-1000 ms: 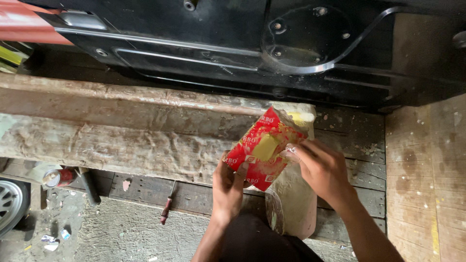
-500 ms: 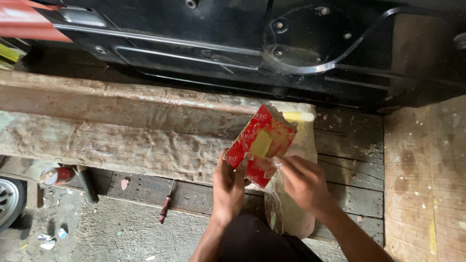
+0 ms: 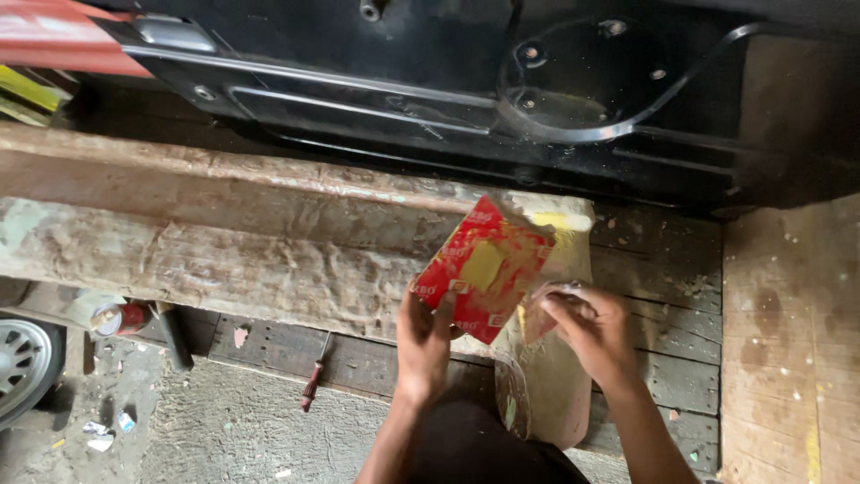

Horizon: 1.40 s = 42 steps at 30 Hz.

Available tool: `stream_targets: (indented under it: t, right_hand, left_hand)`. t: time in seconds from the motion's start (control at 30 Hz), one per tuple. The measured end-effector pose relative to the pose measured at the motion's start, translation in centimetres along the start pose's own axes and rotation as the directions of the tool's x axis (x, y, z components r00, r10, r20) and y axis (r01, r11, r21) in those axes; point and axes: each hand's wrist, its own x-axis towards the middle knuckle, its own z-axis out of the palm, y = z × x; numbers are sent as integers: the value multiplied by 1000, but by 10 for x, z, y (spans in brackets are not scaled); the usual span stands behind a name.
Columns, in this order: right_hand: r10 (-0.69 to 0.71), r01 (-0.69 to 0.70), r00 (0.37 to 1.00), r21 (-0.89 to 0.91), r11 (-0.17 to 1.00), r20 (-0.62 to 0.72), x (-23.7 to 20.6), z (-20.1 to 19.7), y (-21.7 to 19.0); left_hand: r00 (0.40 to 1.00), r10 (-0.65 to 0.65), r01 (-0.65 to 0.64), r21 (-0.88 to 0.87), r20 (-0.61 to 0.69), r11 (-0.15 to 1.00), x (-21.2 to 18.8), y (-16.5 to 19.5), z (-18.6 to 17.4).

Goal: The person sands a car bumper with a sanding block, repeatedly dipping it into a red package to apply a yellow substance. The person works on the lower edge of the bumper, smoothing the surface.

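Note:
My left hand (image 3: 425, 336) grips the lower edge of a red and yellow packet (image 3: 482, 267), holding it up over a worn wooden beam (image 3: 224, 242). To its right, my right hand (image 3: 592, 333) is closed on a piece of clear plastic wrap (image 3: 537, 309) at the packet's lower right corner. A pale yellowish sheet (image 3: 545, 385) hangs below the packet, between both hands. Under the hands lie dark wooden planks (image 3: 663, 296).
A black metal vehicle panel (image 3: 502, 90) with a round recess fills the top. A red-handled screwdriver (image 3: 313, 375) lies on the planks at lower left. A small can (image 3: 118, 317) and a wheel (image 3: 22, 367) sit at far left. Lighter plywood (image 3: 793, 350) is on the right.
My right hand has come down from the packet's right side to its lower right corner and now pinches clear plastic. The packet has tilted slightly; my left hand keeps its grip.

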Motion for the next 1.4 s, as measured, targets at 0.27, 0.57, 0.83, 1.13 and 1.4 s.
stream_targets:
  t: [0.27,0.57,0.83,1.13,1.4]
  right_hand:
    - [188,-200,949,-19,980,-253,-4,-31,7]
    - [166,-166,944,25,986,-285,34,-69,36]
    - [261,-286,937,-85,954,-232,88,-87,101]
    - [235,-234,967,21,972,-100,128,-73,113]
    - [196,-201,980,-202,959,-45,146,-52,111]
  left_hand:
    - [991,0,16,122,-135,992,11,-7,-26]
    - [971,5,23,114,-240,993,19,-23,-52]
    - [977,-23,41,82,-211,996,16,-34,-48]
    - [965,-32,66,122,-259,990,18,-41,-41]
    - [966,-42,75,122,-255,990,21,-43,-44]
